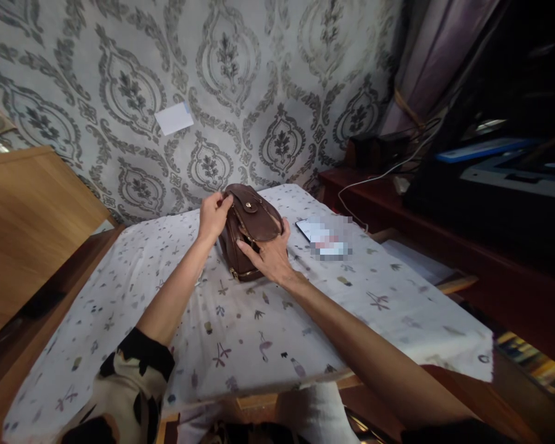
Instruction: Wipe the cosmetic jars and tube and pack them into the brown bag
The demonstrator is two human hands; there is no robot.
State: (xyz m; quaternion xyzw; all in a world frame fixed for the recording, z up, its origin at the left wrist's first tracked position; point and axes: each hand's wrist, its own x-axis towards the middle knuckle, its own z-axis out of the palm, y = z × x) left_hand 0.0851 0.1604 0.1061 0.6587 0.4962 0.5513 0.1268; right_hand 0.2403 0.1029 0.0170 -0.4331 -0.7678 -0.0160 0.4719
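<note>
A brown leather bag (pixel 254 216) with a flap, a small metal clasp and gold zips lies on the patterned white cloth (pixel 240 320). At the bag's upper left edge, my left hand (pixel 214 214) pinches the leather near the flap, thumb and fingers together. My right hand (pixel 272 253) is around the lower right part of the bag, its thumb on the front and its fingers at the right side, partly hidden by the bag. To the right of the bag lies a phone (pixel 324 237), partly blurred.
A wooden panel (pixel 37 222) stands at the left. On the right is a dark red desk (pixel 444 246) with a white cable (pixel 388 168) hanging toward the cloth. Behind is a patterned wall (pixel 259 74) bearing a white card (pixel 174 119).
</note>
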